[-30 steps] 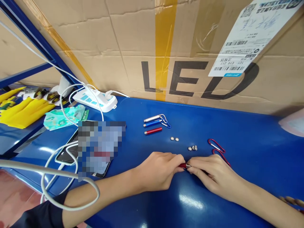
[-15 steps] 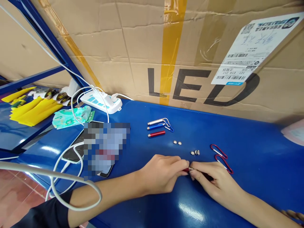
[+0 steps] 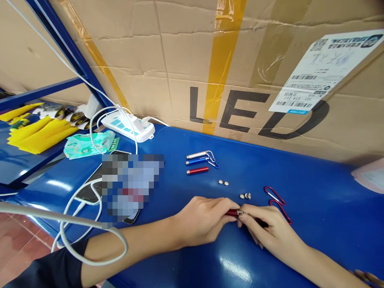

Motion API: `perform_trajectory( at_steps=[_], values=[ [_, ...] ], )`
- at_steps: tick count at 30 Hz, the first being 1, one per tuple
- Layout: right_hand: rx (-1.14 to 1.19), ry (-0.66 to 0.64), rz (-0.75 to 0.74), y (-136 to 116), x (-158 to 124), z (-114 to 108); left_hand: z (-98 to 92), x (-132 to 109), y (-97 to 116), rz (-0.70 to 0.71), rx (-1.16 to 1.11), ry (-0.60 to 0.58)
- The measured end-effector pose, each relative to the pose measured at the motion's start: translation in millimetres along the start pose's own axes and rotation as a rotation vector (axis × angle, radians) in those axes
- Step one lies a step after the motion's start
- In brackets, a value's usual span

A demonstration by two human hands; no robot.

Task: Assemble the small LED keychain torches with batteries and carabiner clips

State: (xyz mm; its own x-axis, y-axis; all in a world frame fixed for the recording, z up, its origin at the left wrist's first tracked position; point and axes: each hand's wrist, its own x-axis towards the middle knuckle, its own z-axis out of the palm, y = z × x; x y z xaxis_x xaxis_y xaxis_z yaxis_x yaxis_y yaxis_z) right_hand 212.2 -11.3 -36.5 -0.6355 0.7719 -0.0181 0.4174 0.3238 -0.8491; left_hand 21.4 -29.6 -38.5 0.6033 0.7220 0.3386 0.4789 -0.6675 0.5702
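Note:
My left hand (image 3: 204,220) pinches a small red metal flashlight tube (image 3: 231,212) between thumb and fingers. At its silvery end, my right hand (image 3: 271,224) closes its thumb and forefinger; what exactly those fingertips grip is too small to make out. Beyond my hands lie a loose red tube (image 3: 197,171), a blue one (image 3: 196,161) and a silver one (image 3: 196,155), with carabiner clips at the ends of the last two. Nearer are two button cells (image 3: 223,183) and a second small group of cells (image 3: 245,196). Red carabiners (image 3: 277,204) lie beyond my right hand.
A large cardboard box (image 3: 180,60) stands along the back of the blue table (image 3: 324,176). At left are a white power strip (image 3: 129,126), looping white cables, a phone (image 3: 93,184), a tissue pack (image 3: 90,145) and yellow packets (image 3: 42,134).
My left fingers have shifted back slightly, so more of the red tube shows between my hands. The view has tilted a little; the things on the table lie as before.

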Motion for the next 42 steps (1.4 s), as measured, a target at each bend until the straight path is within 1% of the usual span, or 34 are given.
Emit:
perform_trajectory(
  at_steps=[4, 6, 12, 15, 18, 22, 24, 26, 27, 28, 30, 32, 33, 34, 35, 38, 42],
  values=[
    [0.09, -0.015, 0.104, -2, 3, -1, -1.8, 2, -2, 0.004, 0.049, 0.054],
    [0.122, -0.014, 0.127, -2, 4, -1, -1.5, 4, -3, 0.012, 0.081, 0.076],
    [0.143, -0.01, 0.115, -3, 4, -3, 0.2, 6, -2, -0.024, 0.08, 0.081],
    [0.127, -0.005, 0.098, -3, 2, -3, -0.2, 6, 0, -0.071, 0.042, 0.074],
    [0.018, -0.012, 0.035, -1, 2, -1, -0.5, 7, 0, -0.121, 0.007, 0.087],
    [-0.266, -0.011, -0.105, -1, 0, 2, -0.4, 7, 1, -0.158, 0.017, 0.102],
    [-0.342, -0.041, -0.104, -7, -2, 0, -0.5, 6, 1, -0.184, 0.023, 0.108],
    [-0.378, -0.104, -0.058, -16, -4, -6, -1.0, 6, 2, -0.209, 0.014, 0.111],
    [-0.41, -0.117, -0.028, -21, -5, -11, -1.4, 6, 2, -0.218, 0.008, 0.111],
    [-0.454, -0.104, 0.01, -24, -6, -16, -1.7, 6, 2, -0.223, 0.001, 0.106],
    [-0.63, -0.005, 0.098, -28, -7, -27, -2.3, 7, 3, -0.22, -0.01, 0.093],
    [-0.899, 0.141, 0.23, -27, -7, -38, -2.8, 7, 4, -0.217, -0.018, 0.085],
    [-1.018, 0.178, 0.327, -25, -7, -43, -3.1, 7, 4, -0.219, -0.018, 0.082],
    [-1.109, 0.187, 0.4, -23, -7, -47, -3.4, 7, 4, -0.222, -0.016, 0.077],
    [-1.173, 0.17, 0.473, -21, -6, -50, -3.7, 7, 4, -0.225, -0.012, 0.069],
    [-1.213, 0.09, 0.567, -19, -4, -52, -5.1, 8, 5, -0.219, 0.011, 0.046],
    [-1.176, 0.056, 0.571, -24, 0, -48, -6.8, 8, 6, -0.201, 0.023, 0.036]
  ],
)
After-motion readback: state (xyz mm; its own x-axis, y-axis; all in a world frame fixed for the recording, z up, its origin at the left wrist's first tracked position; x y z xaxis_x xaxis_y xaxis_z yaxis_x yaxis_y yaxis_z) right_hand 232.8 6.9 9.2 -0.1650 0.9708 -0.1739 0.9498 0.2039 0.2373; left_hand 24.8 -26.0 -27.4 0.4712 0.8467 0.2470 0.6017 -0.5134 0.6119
